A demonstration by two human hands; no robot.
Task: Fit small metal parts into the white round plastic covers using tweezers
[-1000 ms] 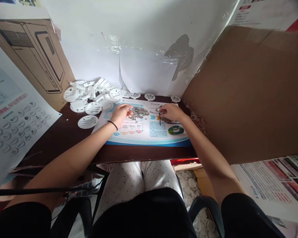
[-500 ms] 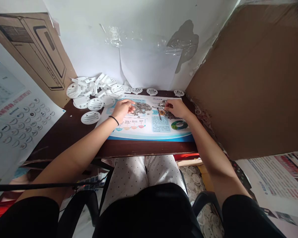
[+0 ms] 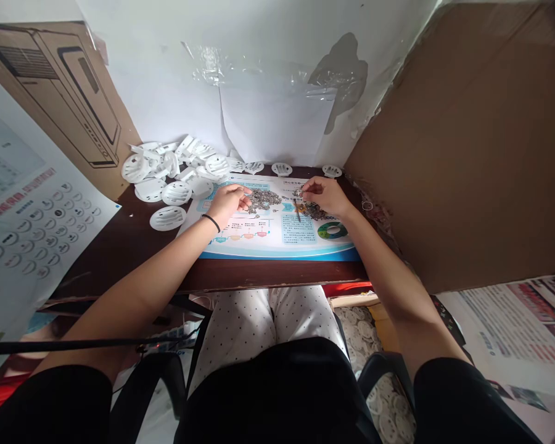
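Head view, looking forward and down onto a dark wooden tabletop (image 3: pixel 268 275). Centre of frame: a heap of small grey metal pieces (image 3: pixel 263 200) and, to its right, a second heap (image 3: pixel 315 211), both on a printed paper chart (image 3: pixel 296 243). The left hand (image 3: pixel 226 203) lies at the first heap's left edge, its fingers (image 3: pixel 243 197) curled narrowly against the pieces. The right hand (image 3: pixel 326 197) is poised over the second heap, its fingers (image 3: pixel 305 190) drawn into a narrow pinch. Whether either hand holds a piece cannot be determined. A slender dark pick (image 3: pixel 298 209) appears just below the right hand; its contact with the fingers is unclear. The metal pieces are probably light, hard and slick, apt to scatter, and best taken singly between the fingertips. Upper left: a loose pile of white plastic vented discs (image 3: pixel 169 169), probably light and stiff, with slats that may snap, so best held by the rim. The hands cover parts of both heaps, and the shape of each piece is too small to resolve.
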